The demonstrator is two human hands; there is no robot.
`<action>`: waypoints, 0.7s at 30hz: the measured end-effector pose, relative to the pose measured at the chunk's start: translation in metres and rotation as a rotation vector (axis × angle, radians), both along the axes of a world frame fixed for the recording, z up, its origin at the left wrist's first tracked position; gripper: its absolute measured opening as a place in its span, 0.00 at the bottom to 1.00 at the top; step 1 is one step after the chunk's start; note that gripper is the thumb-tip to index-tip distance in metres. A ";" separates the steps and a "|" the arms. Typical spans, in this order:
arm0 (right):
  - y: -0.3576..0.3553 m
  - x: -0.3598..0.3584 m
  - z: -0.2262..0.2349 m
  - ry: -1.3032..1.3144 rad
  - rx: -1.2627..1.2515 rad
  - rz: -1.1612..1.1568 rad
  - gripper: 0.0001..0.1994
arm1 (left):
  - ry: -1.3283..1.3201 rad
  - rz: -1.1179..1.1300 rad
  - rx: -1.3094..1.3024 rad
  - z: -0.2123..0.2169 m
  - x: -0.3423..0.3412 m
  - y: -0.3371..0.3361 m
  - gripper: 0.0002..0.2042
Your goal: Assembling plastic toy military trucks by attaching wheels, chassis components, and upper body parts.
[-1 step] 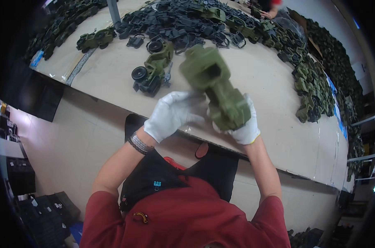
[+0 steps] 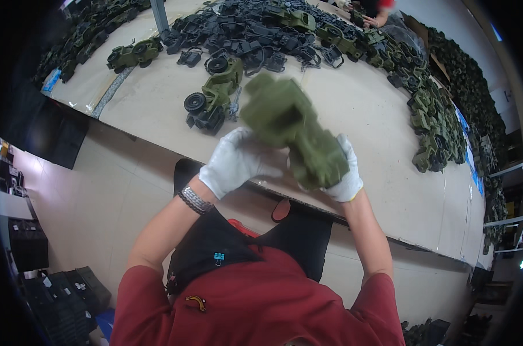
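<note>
A green toy vehicle body (image 2: 293, 127) is up over the table's near edge, a little smeared by motion, with dark hollows in its shell. Gripping its lower end from the right is my right hand (image 2: 348, 176), in a white glove, its fingers partly hidden. My left hand (image 2: 232, 161), gloved too, is cupped open beside the body's left side; the toy covers some fingertips, so contact is unclear. Just beyond that hand, a partly assembled green toy vehicle (image 2: 221, 86) with black wheels lies on the table.
Dark grey plastic parts (image 2: 238, 37) are heaped at the table's far side. A green toy vehicle (image 2: 133, 55) lies far left. Several green vehicles (image 2: 429, 132) line the right side. Another person's hand (image 2: 375, 21) is at the far right. Dark crates (image 2: 65, 300) stand lower left.
The green body's upper end has dipped down and slightly left, toward my left hand. My right hand keeps its grip with little movement.
</note>
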State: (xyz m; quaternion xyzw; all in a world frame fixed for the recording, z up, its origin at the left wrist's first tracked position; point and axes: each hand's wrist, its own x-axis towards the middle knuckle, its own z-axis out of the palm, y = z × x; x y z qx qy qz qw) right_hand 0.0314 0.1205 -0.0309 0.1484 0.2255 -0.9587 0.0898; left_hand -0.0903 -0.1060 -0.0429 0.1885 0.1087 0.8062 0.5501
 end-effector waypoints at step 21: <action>0.157 -0.275 0.038 -0.305 2.675 0.107 0.37 | 0.081 -0.228 -0.322 -0.024 0.022 -0.030 0.41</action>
